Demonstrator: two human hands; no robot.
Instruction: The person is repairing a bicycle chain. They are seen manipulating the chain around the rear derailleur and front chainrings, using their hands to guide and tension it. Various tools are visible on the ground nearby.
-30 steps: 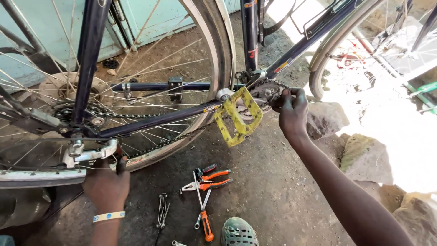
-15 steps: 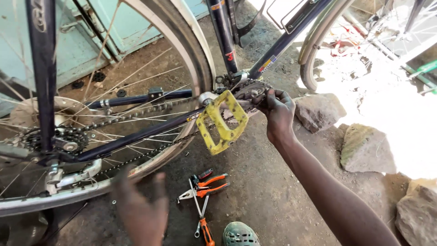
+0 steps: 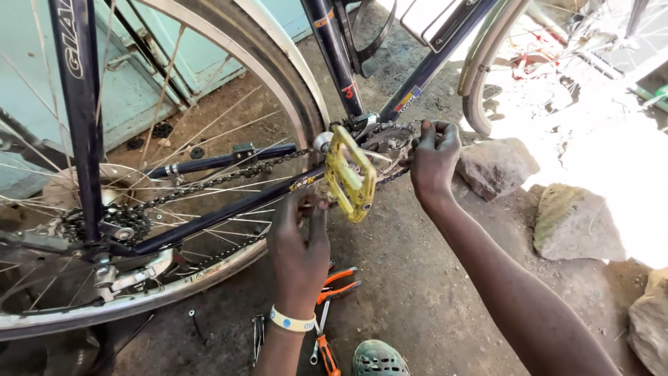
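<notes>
Bottom center: green shoe (image 3: 379, 358), orange-handled pliers (image 3: 337, 282) and screwdriver (image 3: 325, 351) on dirt. Left hand (image 3: 300, 247), mid-frame, fingers pinching the dark chainstay (image 3: 223, 216) below the yellow pedal (image 3: 350, 173). Right hand (image 3: 435, 159) grasps the chainring (image 3: 390, 145), upper center. Rear wheel (image 3: 209, 90) left; 2 rocks (image 3: 497, 166) right.

No packages, signs or screens. Labels only: small multicolour sticker (image 3: 409, 99) on the down tube (image 3: 445, 59), red-orange decal (image 3: 350, 90) on the seat tube (image 3: 337, 52).
</notes>
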